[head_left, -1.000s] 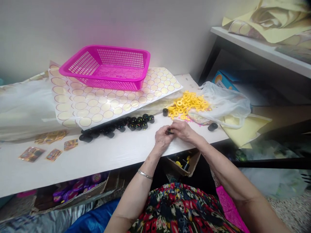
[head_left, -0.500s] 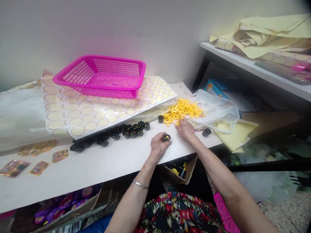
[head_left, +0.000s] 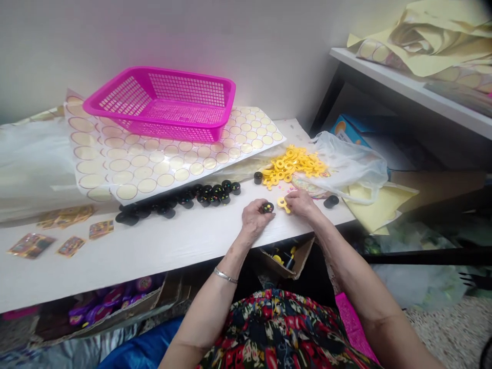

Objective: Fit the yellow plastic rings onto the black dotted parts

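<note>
Near the table's front edge, my left hand point(head_left: 254, 217) is closed around a small black round cup point(head_left: 268, 207) with tiny coloured bits inside. Just right of it, my right hand point(head_left: 302, 204) pinches a yellow plastic ring piece point(head_left: 284, 204) with a short stem. The two held things are close but apart. Behind my right hand lies a heap of similar yellow pieces point(head_left: 294, 163), with small pink bits on the table in front. Single black cups stand left of the heap point(head_left: 258, 178) and right of my wrist point(head_left: 331, 202).
A row of black cups point(head_left: 215, 195) extends left. Behind it, a pink basket point(head_left: 161, 128) sits on sticker sheets point(head_left: 172, 166). Small printed cards point(head_left: 31, 245) lie at left. A plastic bag point(head_left: 349, 164) and a shelf point(head_left: 407, 87) are at right; an open carton point(head_left: 303, 256) sits below the edge.
My right hand has drawn a yellow ring piece from the heap toward the black cup. My left hand still holds the cup. The camera view has shifted slightly.
</note>
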